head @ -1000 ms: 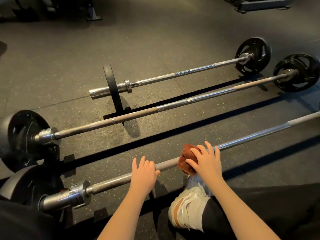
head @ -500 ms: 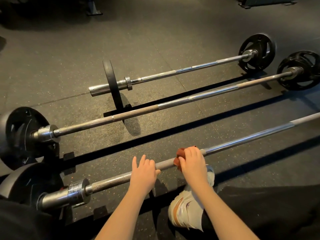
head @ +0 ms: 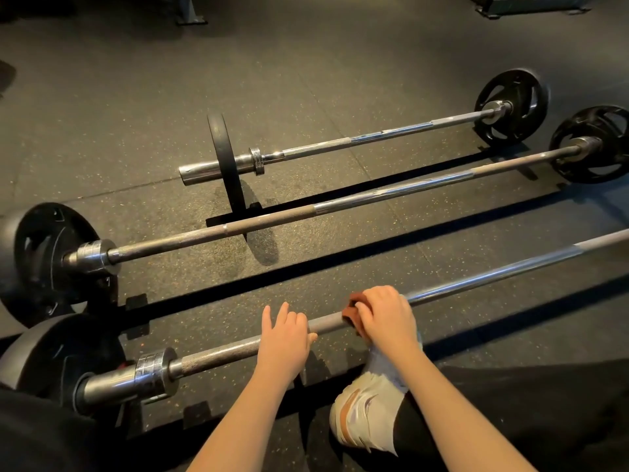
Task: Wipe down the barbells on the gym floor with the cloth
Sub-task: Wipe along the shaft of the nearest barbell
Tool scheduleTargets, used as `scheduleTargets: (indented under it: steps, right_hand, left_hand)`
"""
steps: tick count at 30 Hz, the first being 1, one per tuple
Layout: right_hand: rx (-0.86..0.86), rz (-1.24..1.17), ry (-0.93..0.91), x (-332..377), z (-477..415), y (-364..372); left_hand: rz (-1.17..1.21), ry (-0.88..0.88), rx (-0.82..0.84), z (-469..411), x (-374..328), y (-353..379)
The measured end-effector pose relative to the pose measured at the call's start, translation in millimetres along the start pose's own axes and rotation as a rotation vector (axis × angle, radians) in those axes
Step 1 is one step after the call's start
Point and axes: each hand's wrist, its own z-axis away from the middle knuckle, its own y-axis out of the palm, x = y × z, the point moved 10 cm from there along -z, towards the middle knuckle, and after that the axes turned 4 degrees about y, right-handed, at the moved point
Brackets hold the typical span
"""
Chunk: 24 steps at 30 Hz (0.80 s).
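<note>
- The cloth (head: 350, 310) is small, rust-brown and soft. It is bunched round the near bar (head: 493, 272) and will probably mould to the shaft and slide easily on the smooth chrome.
- The right hand (head: 388, 315) holds the cloth with its fingers curled over it, wrapping it onto the bar just right of the knurled part.
- The left hand (head: 284, 338) lies on the bar just beside the cloth. Its thumb and nearest finger are curled round the shaft, and two fingers are lifted straighter (a steadying hold, by the look of it).
- The near bar is stiff steel, loaded with a plate (head: 58, 356) at its left end, and so likely heavy. It looks best wiped where it lies rather than lifted.
- The rough knurling will probably drag at the cloth, so a firmer squeeze may help there. The sleeve (head: 112, 383) is thicker and would need a wider wrap.
- Because it rests on round plates, the bar may roll under a sideways push, which makes the left hand's hold useful.
- The mid bar (head: 272, 219) and the far bar (head: 374, 136) lie roughly parallel beyond it, apart from each other, with plates on their ends.
- The floor (head: 340, 63) is dark speckled rubber with seams, and it looks grippy.
- The room is dim with long shadows, and frames of other equipment show at the top edge.
- A pale shoe (head: 364, 410) and a dark trouser leg sit just below the right wrist, close under the bar.
</note>
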Motion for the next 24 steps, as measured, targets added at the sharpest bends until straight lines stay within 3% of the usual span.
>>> scheduleTargets:
  steps: [3,5,10,12,16,21,24]
  right_hand:
    - [-0.058,-0.069,0.261,-40.2,-6.3,-12.2]
    - [-0.081,-0.136,0.331,-21.4,0.8,-3.5]
    - [0.049,-0.071,0.094,31.1,8.4,21.9]
    - [0.094,-0.016,0.125,5.6,-3.8,17.6]
    - [-0.010,-0.046,0.257,-17.9,3.2,10.7]
    - [0.033,-0.072,0.050,56.8,26.2,30.3]
    - [0.107,-0.003,0.000,40.2,9.8,20.8]
  left_hand:
    - [0.000,0.004,-0.001,1.2,0.1,0.8]
    - [0.003,0.003,0.003,1.1,-0.2,0.2]
    - [0.014,-0.009,0.033,0.0,-1.4,-0.4]
    - [0.031,-0.016,0.038,0.7,0.5,-1.4]
    - [0.073,-0.007,0.036,3.1,4.6,-1.7]
    - [0.084,-0.018,0.041,8.0,13.0,-3.5]
    - [0.083,-0.045,0.028,18.1,26.2,-6.7]
